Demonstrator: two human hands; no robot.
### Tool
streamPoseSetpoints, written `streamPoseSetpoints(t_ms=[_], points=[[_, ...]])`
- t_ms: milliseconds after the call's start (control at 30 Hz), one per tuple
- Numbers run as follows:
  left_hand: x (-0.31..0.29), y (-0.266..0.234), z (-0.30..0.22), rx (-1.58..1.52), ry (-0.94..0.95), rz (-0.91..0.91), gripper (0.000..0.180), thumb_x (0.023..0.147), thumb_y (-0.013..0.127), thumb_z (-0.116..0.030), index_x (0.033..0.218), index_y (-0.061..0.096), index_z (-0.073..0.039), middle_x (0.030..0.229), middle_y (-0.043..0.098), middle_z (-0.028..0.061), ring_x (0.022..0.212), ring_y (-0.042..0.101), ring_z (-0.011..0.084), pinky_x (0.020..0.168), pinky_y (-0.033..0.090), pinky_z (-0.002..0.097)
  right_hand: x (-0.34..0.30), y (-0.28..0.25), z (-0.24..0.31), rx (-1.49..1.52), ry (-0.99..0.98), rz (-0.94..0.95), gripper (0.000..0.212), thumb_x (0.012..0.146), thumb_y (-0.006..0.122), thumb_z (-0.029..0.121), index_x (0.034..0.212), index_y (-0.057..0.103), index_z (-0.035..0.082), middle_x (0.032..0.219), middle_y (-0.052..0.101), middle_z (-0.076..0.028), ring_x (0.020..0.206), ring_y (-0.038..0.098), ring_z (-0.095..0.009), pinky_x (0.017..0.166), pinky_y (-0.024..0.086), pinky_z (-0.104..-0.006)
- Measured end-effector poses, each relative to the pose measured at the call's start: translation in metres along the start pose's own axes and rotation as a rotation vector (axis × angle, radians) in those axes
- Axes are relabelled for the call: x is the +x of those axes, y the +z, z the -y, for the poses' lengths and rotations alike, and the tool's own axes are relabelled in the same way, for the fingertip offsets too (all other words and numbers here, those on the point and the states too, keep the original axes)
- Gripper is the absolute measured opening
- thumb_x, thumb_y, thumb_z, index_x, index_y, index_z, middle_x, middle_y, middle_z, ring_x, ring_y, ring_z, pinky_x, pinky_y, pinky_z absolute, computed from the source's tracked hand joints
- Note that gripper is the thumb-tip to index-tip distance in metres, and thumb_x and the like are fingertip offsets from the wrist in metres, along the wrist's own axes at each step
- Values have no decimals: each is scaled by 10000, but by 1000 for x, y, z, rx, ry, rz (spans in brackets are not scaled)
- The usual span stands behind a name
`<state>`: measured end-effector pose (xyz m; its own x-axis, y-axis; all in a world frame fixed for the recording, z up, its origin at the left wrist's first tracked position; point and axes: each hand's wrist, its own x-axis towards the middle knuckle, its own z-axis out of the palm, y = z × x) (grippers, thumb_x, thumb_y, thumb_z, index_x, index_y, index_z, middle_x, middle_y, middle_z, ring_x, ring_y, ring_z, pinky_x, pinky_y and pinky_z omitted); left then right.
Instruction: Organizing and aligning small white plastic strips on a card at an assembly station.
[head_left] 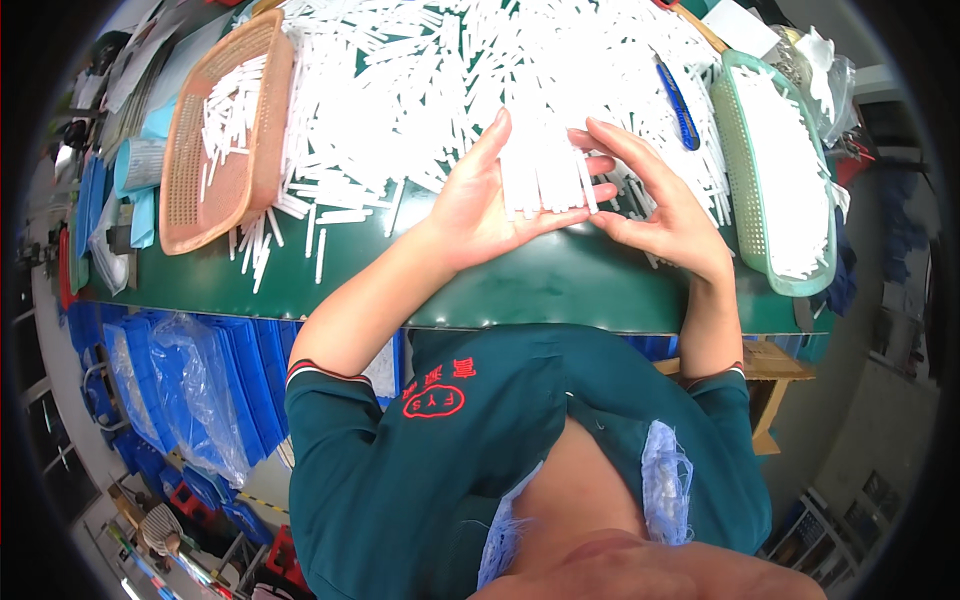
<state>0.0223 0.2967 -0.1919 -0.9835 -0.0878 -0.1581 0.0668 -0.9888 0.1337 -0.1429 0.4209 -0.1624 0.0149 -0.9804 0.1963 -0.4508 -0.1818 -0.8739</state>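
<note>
A row of thin white sticks (545, 180) lies side by side across the fingers of my left hand (470, 205). That palm faces up, with its thumb raised along the row's left edge and its fingertips showing past the right edge. My right hand (665, 205) is curved at the right side of the row. Its thumb and fingers are spread apart, the tips close to or touching the outermost sticks; exact contact is hard to tell. Beyond both hands spreads a large heap of loose white sticks (400, 120), overexposed in places.
An orange basket (270, 150) with some white sticks stands at the left. A green basket (760, 240) full of them is at the right. A blue utility knife (677, 103) lies on the heap. The green tabletop (370, 285) ends close to my body; blue crates (230, 380) stand below left.
</note>
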Motion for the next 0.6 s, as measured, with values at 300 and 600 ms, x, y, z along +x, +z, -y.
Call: streamPoseSetpoints(t_ms=[300, 600], points=[[-5, -6, -3, -37, -7, 109, 720, 897, 348, -544, 1362, 235, -7, 1378, 295, 233, 1270, 302, 408, 1032, 300, 515, 4, 11, 2, -105, -57, -122, 693, 703, 671, 114, 1330, 379, 71, 1313, 454, -117, 1217, 421, -259, 1014, 315, -363], [-93, 5, -146, 277, 824, -48, 406, 916, 447, -153, 1239, 352, 73, 1272, 428, 208, 1215, 387, 384, 1018, 372, 470, 1, 8, 3, -110, -89, -258, 679, 735, 662, 65, 1341, 358, 44, 1265, 501, -138, 1192, 455, -242, 1002, 320, -351]])
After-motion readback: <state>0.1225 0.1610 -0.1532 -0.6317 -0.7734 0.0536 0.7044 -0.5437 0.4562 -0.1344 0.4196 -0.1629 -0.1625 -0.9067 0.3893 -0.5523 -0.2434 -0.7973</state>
